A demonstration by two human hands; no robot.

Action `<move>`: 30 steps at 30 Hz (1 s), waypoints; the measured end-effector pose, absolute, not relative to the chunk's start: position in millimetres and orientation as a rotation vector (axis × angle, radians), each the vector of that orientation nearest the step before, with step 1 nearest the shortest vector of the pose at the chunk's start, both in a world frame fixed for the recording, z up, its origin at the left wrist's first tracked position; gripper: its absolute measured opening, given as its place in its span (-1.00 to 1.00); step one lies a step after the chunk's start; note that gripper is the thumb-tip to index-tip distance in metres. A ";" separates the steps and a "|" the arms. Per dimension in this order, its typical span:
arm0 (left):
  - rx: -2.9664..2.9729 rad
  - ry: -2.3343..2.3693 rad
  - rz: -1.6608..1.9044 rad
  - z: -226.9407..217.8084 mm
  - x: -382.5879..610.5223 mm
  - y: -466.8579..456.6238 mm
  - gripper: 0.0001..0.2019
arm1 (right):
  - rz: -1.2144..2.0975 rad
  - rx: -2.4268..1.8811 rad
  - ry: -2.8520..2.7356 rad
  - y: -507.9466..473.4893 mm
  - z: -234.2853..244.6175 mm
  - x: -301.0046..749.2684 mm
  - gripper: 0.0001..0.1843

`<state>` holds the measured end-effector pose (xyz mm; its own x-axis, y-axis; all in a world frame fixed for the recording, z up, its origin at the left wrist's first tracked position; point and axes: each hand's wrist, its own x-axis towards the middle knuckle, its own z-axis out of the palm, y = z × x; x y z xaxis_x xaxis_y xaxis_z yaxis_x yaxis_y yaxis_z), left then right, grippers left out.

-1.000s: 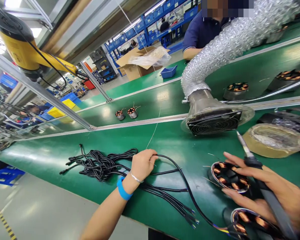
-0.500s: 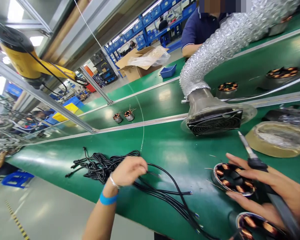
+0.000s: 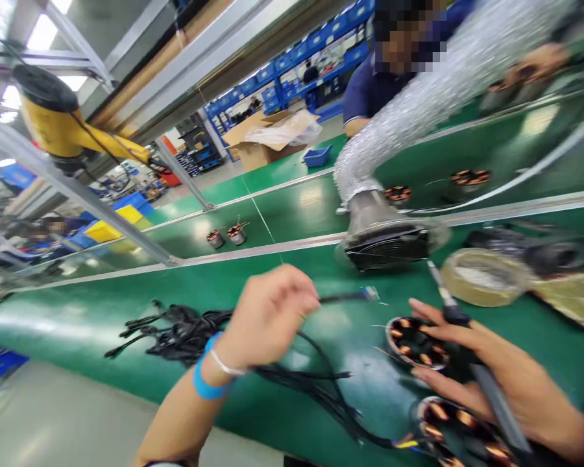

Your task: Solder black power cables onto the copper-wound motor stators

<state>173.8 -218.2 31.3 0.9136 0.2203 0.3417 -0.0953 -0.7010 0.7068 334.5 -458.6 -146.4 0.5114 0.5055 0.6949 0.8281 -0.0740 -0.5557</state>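
The left hand [image 3: 275, 318] pinches a black cable [image 3: 343, 298] between thumb and fingertips, and the cable's free end, with small coloured wires, points right above the green desk [image 3: 87, 301]. The right hand [image 3: 511, 379] curls its fingers and thumb round the rim of a copper-wound stator [image 3: 417, 344], which stands on the desk with thin wire ends sticking out to its left. A soldering iron [image 3: 491, 395] lies across that same hand, tip upward (so one hand minds both the stator and the iron). Nearer the desk's front edge sits a second stator [image 3: 462, 421], where yellow and blue wires run from another black cable. Past the left wrist, with its blue band [image 3: 207, 379], lies a tangled cable bundle [image 3: 175, 334], partly hidden by the arm. Behind the iron's tip are a fan hood [image 3: 389, 243] on a silvery hose [image 3: 409, 113] and a yellowish round dish [image 3: 486, 275].
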 end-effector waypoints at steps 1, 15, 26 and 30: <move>2.336 0.081 0.326 8.4 184.6 -232.4 -0.87 | -0.404 -1.687 -1.226 -461.6 -138.8 333.2 -0.63; 2.452 -0.080 0.126 -51.5 209.1 -247.7 -0.69 | -0.357 -1.444 -1.258 -439.1 -88.7 310.6 -0.69; 1.710 -0.006 -0.325 -83.0 212.7 -254.8 -0.53 | -0.310 -1.383 -1.196 -423.4 -93.6 306.9 -0.59; 1.773 -0.022 -0.198 -84.0 211.7 -257.0 -0.56 | -0.260 -1.385 -1.179 -423.1 -99.6 302.2 -0.59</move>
